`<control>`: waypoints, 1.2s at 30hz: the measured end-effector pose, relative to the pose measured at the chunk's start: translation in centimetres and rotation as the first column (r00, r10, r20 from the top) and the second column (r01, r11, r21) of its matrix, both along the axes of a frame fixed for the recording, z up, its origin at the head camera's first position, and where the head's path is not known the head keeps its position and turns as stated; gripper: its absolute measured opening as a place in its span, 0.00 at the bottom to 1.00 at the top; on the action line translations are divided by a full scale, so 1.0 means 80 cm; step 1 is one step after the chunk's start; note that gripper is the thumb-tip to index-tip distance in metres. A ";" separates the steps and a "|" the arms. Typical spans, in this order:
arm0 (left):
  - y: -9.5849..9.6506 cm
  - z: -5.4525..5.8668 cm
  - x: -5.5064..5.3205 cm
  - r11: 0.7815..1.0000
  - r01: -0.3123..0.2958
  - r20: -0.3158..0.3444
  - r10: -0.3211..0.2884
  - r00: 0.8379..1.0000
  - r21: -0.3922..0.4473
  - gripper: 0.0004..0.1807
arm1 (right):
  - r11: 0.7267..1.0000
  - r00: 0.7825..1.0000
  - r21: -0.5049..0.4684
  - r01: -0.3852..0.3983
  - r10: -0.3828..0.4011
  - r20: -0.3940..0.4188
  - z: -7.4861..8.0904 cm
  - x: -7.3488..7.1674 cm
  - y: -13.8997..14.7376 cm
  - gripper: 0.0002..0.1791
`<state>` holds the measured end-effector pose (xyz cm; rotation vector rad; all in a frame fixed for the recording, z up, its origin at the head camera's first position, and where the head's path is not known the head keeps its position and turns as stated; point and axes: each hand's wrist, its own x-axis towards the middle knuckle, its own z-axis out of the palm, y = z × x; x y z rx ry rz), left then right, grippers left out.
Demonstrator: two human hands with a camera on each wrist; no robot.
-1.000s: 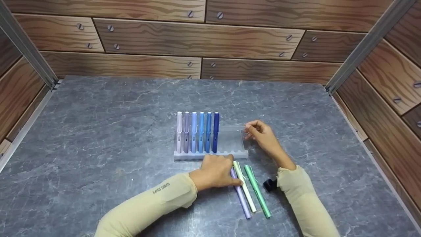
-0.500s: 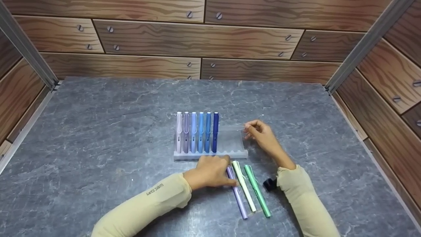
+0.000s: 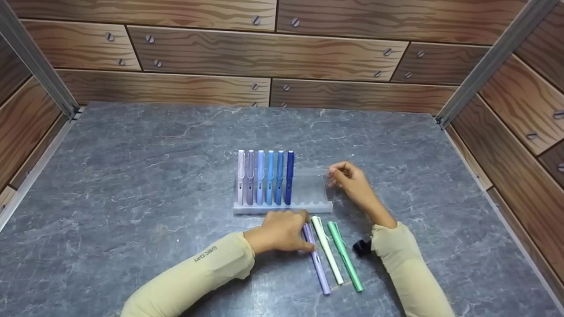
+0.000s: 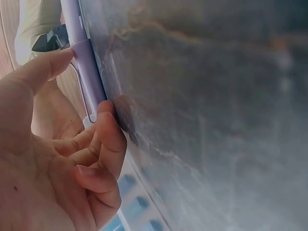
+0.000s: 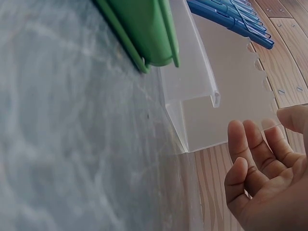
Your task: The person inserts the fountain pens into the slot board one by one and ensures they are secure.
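In the head view my left hand (image 3: 284,231) holds a purple pen (image 3: 318,268) lying on the table, its thumb on the barrel and index finger near the cap end. The left wrist view shows the same purple pen (image 4: 88,67) with thumb and index finger against it. My right hand (image 3: 350,178) pinches the upper right corner of a clear pen stand (image 3: 308,187). Several pens, from pale lilac to navy (image 3: 289,176), stand upright side by side in its left part. The right wrist view has the right hand (image 5: 264,173) at the clear panel's edge.
To the right of the purple pen lie a pale mint pen (image 3: 328,251) and a green pen (image 3: 346,257). A small black object (image 3: 361,248) sits by the right cuff. Wood-patterned walls (image 3: 264,53) enclose the grey marbled table (image 3: 132,176).
My left hand has shifted slightly left, and the purple pen has moved with it, away from the mint pen. The right hand keeps its hold on the stand.
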<state>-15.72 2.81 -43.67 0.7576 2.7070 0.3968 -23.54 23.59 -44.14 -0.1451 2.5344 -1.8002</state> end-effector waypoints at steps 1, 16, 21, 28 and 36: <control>-0.001 0.000 0.000 1.000 -0.001 0.005 0.001 1.000 0.003 0.35 | 1.000 1.000 0.001 0.000 0.000 -0.001 0.000 0.000 0.000 0.15; -0.001 0.002 0.003 0.999 -0.040 0.037 0.039 0.999 0.020 0.34 | 1.000 1.000 0.001 0.001 -0.001 0.013 0.001 0.001 -0.001 0.15; 0.003 0.003 0.005 0.999 -0.051 0.022 0.051 0.998 0.012 0.33 | 1.000 1.000 -0.003 0.001 -0.001 0.006 0.000 0.001 -0.001 0.15; 0.013 0.004 0.007 0.998 -0.061 -0.015 0.061 0.998 -0.028 0.33 | 1.000 1.000 -0.005 -0.005 0.005 -0.001 0.000 0.002 0.000 0.16; 0.022 0.002 0.007 0.995 -0.068 -0.038 0.066 0.997 -0.070 0.37 | 1.000 1.000 -0.004 -0.003 0.003 0.004 0.001 0.002 -0.001 0.16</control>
